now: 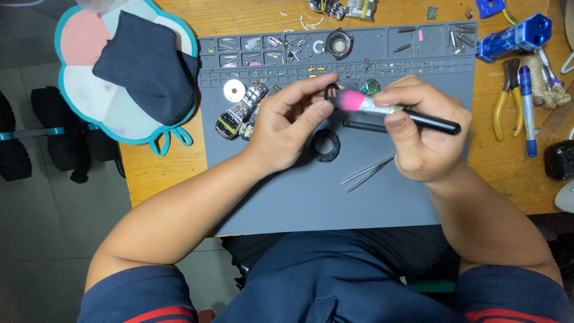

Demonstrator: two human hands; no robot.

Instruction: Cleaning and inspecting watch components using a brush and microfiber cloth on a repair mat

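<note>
Seen from above, over a grey work mat (311, 197) on a wooden tabletop (155, 170). Left hand (287, 122) raised above the mat, thumb and forefinger pinched shut on a small black ring-shaped part (330, 91), possibly a watch component; too small to tell for sure. Right hand (421, 128) closed around a black-handled brush (394, 110), its pink bristles touching the held part.

Lying on the mat just below the hands: a black watch case ring (327, 145) and silver tweezers (368, 172). To the left of the left hand, a metal-band wristwatch (239, 113) and a small white disc (234, 90). Along the mat's top edge, shallow compartments (263, 51) filled with tiny screws and pins.

On the tabletop at right, well apart from the hands: yellow-handled pliers (507, 98), a blue pen (527, 110) and a blue tool (514, 37). At upper left, a dark cloth (143, 66) resting on a flower-shaped pad (84, 101).
</note>
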